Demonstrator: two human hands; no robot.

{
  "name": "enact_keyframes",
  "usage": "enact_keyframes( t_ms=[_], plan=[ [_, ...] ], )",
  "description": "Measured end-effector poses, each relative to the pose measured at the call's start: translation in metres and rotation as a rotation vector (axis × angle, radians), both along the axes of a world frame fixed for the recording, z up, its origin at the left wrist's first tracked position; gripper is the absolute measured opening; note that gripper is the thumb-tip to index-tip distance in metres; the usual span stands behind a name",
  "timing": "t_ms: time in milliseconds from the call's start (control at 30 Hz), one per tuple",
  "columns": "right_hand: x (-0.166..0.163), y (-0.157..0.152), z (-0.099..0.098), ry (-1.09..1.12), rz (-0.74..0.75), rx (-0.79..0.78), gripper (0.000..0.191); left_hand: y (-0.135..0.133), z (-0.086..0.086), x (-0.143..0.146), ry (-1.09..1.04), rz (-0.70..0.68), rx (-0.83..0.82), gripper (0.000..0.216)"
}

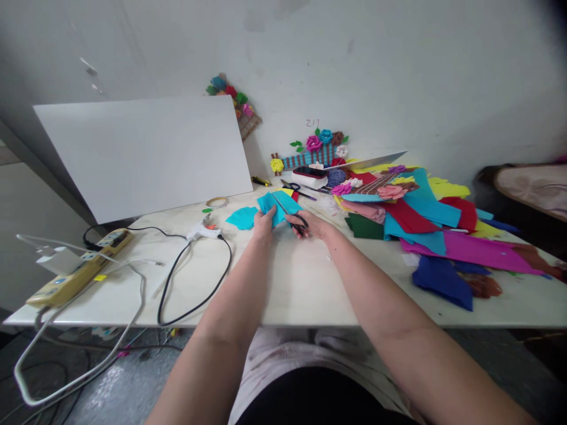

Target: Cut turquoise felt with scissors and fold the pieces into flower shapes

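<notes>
Wht tbl [305, 295] | phone [310, 172] atop box [309, 180] | L fingers [271, 212] grasp blue ppr [266, 203] | R fingers [309, 218] grip scissors [302, 222]

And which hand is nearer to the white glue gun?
Left. The left hand is to the right of the glue gun, holding blue material; the right hand is farther right, holding scissors.

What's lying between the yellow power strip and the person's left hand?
In the head view, mainly a white glue gun, then a light-blue piece.
</notes>
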State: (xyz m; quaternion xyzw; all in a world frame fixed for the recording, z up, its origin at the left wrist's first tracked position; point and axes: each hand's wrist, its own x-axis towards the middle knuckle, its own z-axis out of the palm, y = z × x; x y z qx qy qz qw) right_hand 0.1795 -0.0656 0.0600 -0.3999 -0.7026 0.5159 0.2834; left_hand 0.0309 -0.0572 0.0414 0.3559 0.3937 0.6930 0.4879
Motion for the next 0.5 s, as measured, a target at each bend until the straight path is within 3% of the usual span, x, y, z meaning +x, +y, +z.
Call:
enact_keyframes(
  t_ms=[500],
  plan=[
    [-0.0008,-0.0001,-0.0008,0.029,-0.027,0.009,0.036,-0.0025,0.0033,0.0018,-0.1,0.003,-0.042,0.019]
  ],
)
